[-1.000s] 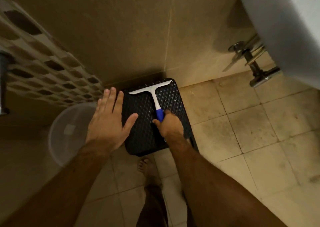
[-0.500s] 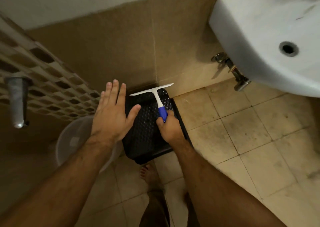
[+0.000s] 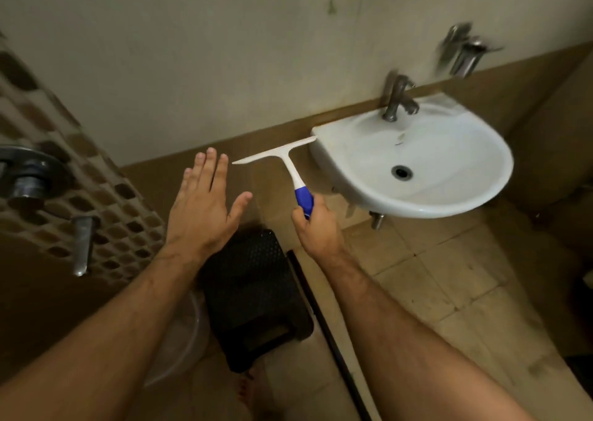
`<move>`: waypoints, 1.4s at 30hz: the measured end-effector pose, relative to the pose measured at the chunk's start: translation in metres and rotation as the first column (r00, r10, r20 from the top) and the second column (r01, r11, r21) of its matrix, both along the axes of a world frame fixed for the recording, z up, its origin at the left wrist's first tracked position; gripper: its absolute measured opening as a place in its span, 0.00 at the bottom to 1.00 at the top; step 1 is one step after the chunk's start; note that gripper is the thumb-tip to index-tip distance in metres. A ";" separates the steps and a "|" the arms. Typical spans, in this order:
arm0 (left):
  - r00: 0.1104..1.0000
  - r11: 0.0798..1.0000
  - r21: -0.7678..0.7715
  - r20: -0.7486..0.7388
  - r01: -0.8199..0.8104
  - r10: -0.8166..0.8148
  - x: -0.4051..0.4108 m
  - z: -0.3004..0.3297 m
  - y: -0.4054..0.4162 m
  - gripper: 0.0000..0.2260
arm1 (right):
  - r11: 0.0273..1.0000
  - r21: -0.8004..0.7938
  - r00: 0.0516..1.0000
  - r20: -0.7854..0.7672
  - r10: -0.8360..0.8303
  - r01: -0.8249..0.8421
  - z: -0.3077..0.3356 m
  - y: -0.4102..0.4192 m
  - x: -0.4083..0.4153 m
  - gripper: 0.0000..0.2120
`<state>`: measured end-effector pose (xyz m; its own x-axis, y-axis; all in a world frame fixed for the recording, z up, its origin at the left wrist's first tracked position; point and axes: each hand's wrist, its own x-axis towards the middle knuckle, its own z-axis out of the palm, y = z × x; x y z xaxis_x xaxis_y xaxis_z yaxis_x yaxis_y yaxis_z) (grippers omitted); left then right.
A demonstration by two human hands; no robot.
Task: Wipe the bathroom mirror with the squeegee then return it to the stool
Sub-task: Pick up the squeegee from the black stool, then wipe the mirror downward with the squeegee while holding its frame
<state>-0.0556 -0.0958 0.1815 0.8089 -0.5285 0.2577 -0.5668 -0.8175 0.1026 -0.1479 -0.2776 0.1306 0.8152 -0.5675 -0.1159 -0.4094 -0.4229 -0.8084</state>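
Note:
My right hand (image 3: 316, 225) grips the blue handle of a white squeegee (image 3: 282, 164), held up in the air with its blade pointing toward the wall. The blade's right tip is close to the sink's left rim. Below both hands stands the black textured stool (image 3: 253, 295) on the floor, with nothing on its top. My left hand (image 3: 205, 205) hovers flat above the stool's far left corner, fingers spread, holding nothing. No mirror is in view.
A white wall-mounted sink (image 3: 414, 161) with a metal tap (image 3: 396, 100) hangs at the right. A clear plastic bucket (image 3: 179, 334) sits left of the stool. Wall taps (image 3: 29, 180) jut from the mosaic-tiled wall at the left. Beige floor tiles (image 3: 449, 276) lie under the sink.
My right hand has lifted the squeegee off the stool to sink height. My view has tilted up, bringing the sink and tap into sight. My left hand rose too, staying open.

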 end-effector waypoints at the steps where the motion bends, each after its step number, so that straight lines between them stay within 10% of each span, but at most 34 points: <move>1: 1.000 1.000 -0.009 0.026 0.008 -0.008 -0.009 0.015 -0.005 0.35 | 1.000 -0.026 0.999 0.034 -0.011 0.011 0.017 -0.008 -0.011 0.16; 14: 0.948 0.962 -0.238 0.314 0.136 -0.056 -0.066 0.212 -0.088 0.33 | 0.952 -0.152 0.805 0.579 -0.131 0.264 0.212 -0.105 -0.083 0.17; 42: 0.843 0.783 -0.546 0.536 0.299 0.051 0.082 0.460 -0.326 0.24 | 0.939 -0.202 0.507 0.862 0.035 0.279 0.432 -0.294 0.045 0.15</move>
